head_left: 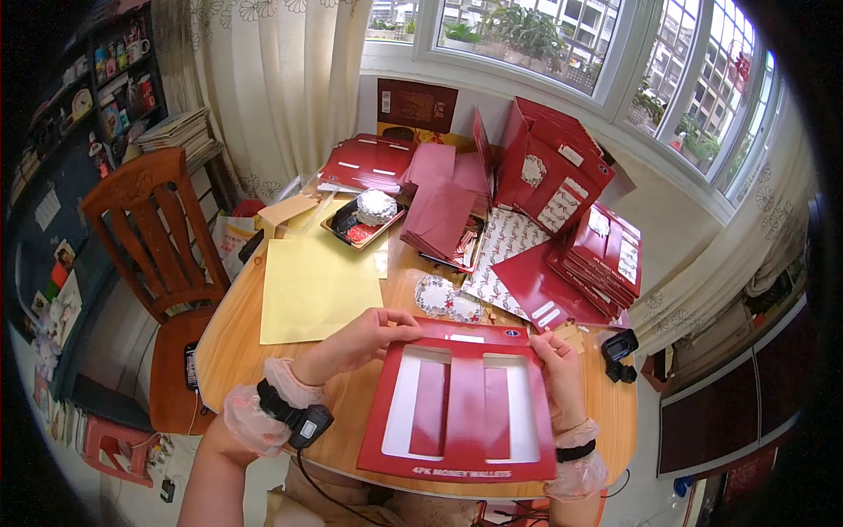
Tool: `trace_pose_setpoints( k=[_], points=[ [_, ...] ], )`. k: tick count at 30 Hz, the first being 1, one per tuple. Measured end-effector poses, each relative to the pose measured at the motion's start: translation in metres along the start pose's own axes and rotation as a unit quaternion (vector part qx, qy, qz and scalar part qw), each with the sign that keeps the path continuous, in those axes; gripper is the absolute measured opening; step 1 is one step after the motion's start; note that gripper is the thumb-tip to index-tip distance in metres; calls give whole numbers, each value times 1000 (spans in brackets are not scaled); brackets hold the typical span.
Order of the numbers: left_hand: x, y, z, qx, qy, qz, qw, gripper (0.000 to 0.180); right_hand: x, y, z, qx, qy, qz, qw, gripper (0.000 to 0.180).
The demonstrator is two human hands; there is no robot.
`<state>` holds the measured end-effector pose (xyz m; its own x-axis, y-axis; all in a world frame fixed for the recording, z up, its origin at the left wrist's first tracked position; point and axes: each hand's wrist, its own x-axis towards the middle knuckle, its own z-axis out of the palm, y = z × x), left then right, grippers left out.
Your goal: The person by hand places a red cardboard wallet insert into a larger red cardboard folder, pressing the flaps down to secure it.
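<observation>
My left hand [364,342] pinches the upper left corner of a flat red cardboard window box [467,413]. At its upper right corner, my right hand [559,369] grips the same box with thumb and fingers. The box is tilted toward me above the near edge of the table, with two tall cut-out windows showing white and dark pink inside. Just beyond its top edge lie round floral paper cutouts [435,295]. A large pale yellow sheet [320,294] is spread to the left of the box.
Stacked red boxes [606,259] stand at the right, with taller ones [549,167] behind. Dark pink envelopes [439,215] pile up mid-table. A black tray [338,230] holds white round pieces. A small black device [620,345] sits near the right edge. A wooden chair [145,228] is at left.
</observation>
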<state>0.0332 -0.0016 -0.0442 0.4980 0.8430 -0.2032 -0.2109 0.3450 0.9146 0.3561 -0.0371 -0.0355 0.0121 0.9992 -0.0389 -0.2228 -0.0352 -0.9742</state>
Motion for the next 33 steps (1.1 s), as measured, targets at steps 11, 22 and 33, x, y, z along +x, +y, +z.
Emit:
trace_pose_setpoints(
  k=[11,22,33],
  points=[
    [-6,-6,26,201,15,130,971,14,-10,-8,24,-237,-70,-59,967,12],
    [-50,46,54,332,42,438,834,13,-60,-65,32,-357,22,-451,818,24],
    [-45,36,55,384,35,554,738,25,-45,-52,20,-227,-21,-402,887,26]
  ],
)
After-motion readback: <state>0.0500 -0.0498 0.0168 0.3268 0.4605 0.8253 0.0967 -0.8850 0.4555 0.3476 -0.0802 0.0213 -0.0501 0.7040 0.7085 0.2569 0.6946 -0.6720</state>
